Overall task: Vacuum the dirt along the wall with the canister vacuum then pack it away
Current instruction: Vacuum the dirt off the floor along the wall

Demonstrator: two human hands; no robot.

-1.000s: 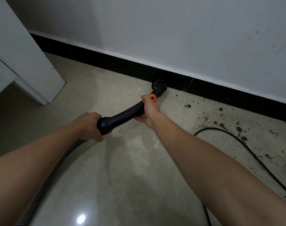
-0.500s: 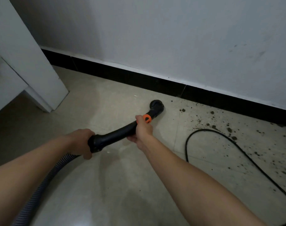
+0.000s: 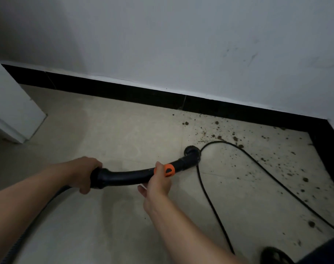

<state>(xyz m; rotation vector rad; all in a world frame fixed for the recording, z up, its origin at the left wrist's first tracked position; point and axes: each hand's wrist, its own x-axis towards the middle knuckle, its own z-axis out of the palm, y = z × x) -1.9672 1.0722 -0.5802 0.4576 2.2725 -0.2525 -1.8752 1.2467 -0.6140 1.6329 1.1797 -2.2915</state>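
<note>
Canister vacuum wand (image 3: 128,176): black, curved, held low over the floor (image 3: 114,134) and lying roughly left to right. Its round nozzle (image 3: 192,152) sits at floor level, apart from the black skirting (image 3: 124,92) and just beside a loop of the black power cord (image 3: 214,208); whether nozzle and cord touch cannot be told. Right hand (image 3: 158,184): fingers curled round the wand directly behind the orange collar (image 3: 169,170), thumb on top. Left hand (image 3: 84,172): closed round the wand's rear end, where the ribbed hose (image 3: 51,205) joins and runs off to the lower left under the forearm. Dirt (image 3: 219,138): brown crumbs and specks scattered beyond the nozzle towards the skirting, and spread right along the floor into the corner. Wall (image 3: 181,44): white, lightly scuffed. A white cabinet edge (image 3: 13,111) stands at far left. A dark shoe (image 3: 274,256) shows at the bottom right.
</note>
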